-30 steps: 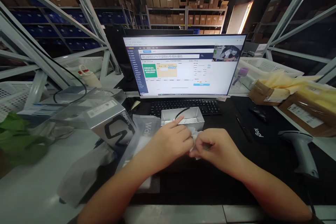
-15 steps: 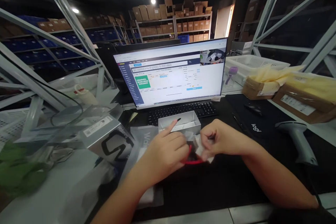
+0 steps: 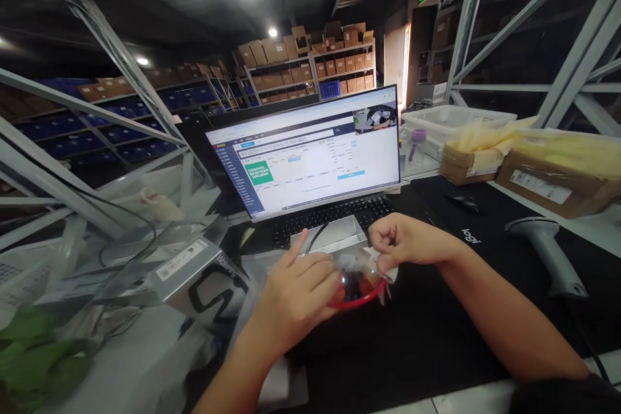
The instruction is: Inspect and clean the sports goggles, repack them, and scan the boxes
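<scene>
My left hand (image 3: 303, 284) is closed on red-rimmed glasses (image 3: 359, 290) with a dark, shiny lens; its index finger points up. A thin black curved piece (image 3: 316, 237), seemingly an earpiece, rises past that finger. With fingers pinched, my right hand (image 3: 398, 242) grips a crumpled white wipe (image 3: 389, 270) at the lens's right side. Just behind both hands lies an open silver-grey box tray (image 3: 334, 236). To the left stands a grey printed box (image 3: 204, 281) with a black frame shape on its front. Part of a frosted plastic bag (image 3: 259, 265) shows beside my left hand.
A monitor (image 3: 310, 155) stands behind a black keyboard (image 3: 325, 210). On the right are a barcode scanner (image 3: 548, 249), a mouse (image 3: 463, 202), cardboard boxes (image 3: 546, 187) and a white basket (image 3: 460, 118). Clear plastic packaging (image 3: 116, 272) and green material (image 3: 43, 352) lie left.
The glasses have tilted so more of the dark lens and red rim shows. The wipe has moved to the lens's right edge. My head view has tipped upward slightly.
</scene>
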Tool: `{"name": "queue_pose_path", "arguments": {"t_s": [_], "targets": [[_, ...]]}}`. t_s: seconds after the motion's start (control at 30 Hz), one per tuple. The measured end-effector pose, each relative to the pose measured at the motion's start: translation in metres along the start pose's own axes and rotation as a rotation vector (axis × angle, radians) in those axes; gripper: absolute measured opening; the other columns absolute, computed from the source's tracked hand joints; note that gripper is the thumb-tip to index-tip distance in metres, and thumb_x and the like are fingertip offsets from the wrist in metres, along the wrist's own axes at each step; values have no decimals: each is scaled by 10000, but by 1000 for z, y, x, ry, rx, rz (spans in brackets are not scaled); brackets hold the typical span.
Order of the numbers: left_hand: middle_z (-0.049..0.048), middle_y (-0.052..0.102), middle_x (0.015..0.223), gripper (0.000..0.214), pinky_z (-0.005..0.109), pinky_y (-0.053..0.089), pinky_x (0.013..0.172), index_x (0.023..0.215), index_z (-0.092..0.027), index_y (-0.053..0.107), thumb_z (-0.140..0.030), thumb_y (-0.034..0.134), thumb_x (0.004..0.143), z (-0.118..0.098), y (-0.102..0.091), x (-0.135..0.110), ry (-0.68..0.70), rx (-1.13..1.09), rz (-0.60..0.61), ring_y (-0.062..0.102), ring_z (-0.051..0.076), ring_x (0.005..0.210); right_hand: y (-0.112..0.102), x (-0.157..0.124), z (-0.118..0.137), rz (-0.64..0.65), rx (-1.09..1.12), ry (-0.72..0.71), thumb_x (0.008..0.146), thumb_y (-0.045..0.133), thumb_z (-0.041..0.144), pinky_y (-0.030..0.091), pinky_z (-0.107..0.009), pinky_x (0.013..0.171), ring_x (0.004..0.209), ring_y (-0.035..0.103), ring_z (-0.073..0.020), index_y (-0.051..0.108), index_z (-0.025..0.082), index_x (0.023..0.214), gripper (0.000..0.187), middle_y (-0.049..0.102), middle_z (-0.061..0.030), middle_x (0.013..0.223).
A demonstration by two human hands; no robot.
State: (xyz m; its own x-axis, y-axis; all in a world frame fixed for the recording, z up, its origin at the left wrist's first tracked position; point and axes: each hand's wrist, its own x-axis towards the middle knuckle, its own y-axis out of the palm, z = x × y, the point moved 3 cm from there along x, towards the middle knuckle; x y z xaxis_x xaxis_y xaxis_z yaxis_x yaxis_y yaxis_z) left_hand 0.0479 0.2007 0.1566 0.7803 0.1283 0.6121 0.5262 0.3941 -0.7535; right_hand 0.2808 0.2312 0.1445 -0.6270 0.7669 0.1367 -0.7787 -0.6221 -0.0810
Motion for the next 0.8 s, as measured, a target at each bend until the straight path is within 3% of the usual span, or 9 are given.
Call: {"name": "queue_pose_path", "arguments": {"t_s": [0.07,0.17,0.23,0.3,0.37,0.53,0.63,0.8], "targets": [[11,743,918,68,516,283,1249,854,-177,608,-159,672,869,2,-3,-1,-29,-40,-30,691,160,946,-12,-1,1,-125,3,-35,619,920,374,255,-164,462,483,376,-38,433,161,606,532,459,83,534],[10,747,907,134,536,332,1220,824,-185,602,-164,734,826,7,-10,-2,-73,-92,-112,697,162,919,-39,-7,1,-522,54,-145,586,935,434,289,-166,444,460,413,-51,460,181,690,548,498,81,538],[15,746,894,144,550,352,1204,822,-186,609,-164,751,811,9,-13,-3,-95,-106,-155,698,163,897,-54,-12,-1,-792,113,-214,599,920,495,381,-188,464,477,475,-81,518,201,857,561,558,71,588],[18,746,898,127,556,369,1191,853,-193,630,-162,746,812,9,-15,-4,-110,-108,-166,698,165,892,-61,-14,-5,-941,171,-248,616,901,540,488,-238,543,563,582,-132,525,226,1055,658,639,41,689],[20,747,909,129,562,382,1180,903,-204,653,-159,737,817,9,-15,-4,-120,-106,-171,698,169,898,-62,-11,-9,-1003,207,-260,623,887,566,543,-283,642,694,660,-180,500,246,1142,722,686,8,798],[28,736,903,98,580,392,1169,876,-205,640,-156,713,833,9,-14,-6,-184,-93,-232,695,175,883,-56,4,-23,-1004,185,-205,604,827,654,546,-319,643,724,672,-215,472,241,888,614,705,-50,847],[31,730,884,115,562,428,1143,865,-197,634,-143,727,826,12,-14,-9,-246,-40,-330,688,168,849,-59,11,-32,-987,125,-161,609,785,686,541,-334,640,705,670,-227,477,237,841,592,708,-62,815],[39,715,869,139,563,466,1108,881,-188,646,-137,754,810,13,-14,-13,-322,41,-494,673,167,816,-67,7,-38,-1006,-60,-76,688,765,498,485,-306,619,732,652,-237,619,216,915,391,689,-51,770]]}}
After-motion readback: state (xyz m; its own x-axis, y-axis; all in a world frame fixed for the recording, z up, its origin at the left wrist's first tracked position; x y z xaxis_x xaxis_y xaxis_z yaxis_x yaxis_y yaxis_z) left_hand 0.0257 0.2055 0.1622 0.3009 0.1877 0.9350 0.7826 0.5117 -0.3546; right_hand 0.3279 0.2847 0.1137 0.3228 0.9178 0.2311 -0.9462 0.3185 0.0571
